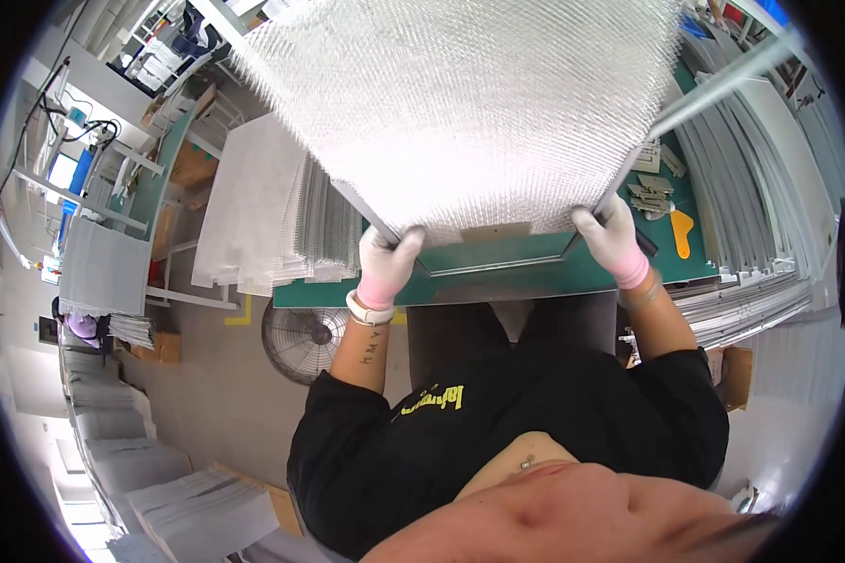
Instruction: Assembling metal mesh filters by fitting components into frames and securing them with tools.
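Note:
A large silver metal mesh sheet point(469, 113) is held tilted up in front of me, its near edge lying within a thin grey metal frame point(367, 212). My left hand point(390, 266), in a white and pink glove, closes round the frame's left side by the near corner of the mesh. On the opposite side my right hand point(614, 242), gloved the same way, grips the frame with its thumb by the mesh edge. Both hands' fingers are partly hidden behind the frame. A small tan plate point(496, 232) shows at the mesh's near edge.
Below lies a green-topped table point(329, 294). On its right are an orange scraper point(681, 233) and small metal pieces point(652, 195). Stacked mesh sheets point(324, 220) stand left, long metal strips point(737, 169) right. A floor fan point(319, 335) stands below the table's left edge.

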Tool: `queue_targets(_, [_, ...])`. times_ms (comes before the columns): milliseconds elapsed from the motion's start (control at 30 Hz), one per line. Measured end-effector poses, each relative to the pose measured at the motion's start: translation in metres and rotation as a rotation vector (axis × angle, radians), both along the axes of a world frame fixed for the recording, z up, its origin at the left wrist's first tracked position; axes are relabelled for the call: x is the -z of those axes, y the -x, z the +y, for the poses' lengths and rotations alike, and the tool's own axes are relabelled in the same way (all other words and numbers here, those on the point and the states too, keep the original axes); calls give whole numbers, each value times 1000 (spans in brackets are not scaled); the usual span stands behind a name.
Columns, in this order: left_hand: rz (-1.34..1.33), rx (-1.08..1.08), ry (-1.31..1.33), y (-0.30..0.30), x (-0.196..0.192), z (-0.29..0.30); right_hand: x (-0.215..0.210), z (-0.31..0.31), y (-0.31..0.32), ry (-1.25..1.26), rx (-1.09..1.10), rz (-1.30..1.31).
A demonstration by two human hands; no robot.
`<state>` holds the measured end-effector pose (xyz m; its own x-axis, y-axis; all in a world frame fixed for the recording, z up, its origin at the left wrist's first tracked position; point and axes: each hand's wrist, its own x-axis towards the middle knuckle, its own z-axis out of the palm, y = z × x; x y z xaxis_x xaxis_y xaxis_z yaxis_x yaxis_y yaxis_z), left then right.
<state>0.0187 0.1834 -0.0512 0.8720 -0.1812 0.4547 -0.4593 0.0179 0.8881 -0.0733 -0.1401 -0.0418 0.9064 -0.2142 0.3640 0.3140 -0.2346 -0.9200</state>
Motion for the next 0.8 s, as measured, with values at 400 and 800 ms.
queue_targets(400, [-231, -222, 224, 6, -74, -20, -55, 15, -24, -121, 339, -469])
queue_targets(800, [-53, -151, 175, 13, -6, -15, 6, 17, -3, -164, 45, -199])
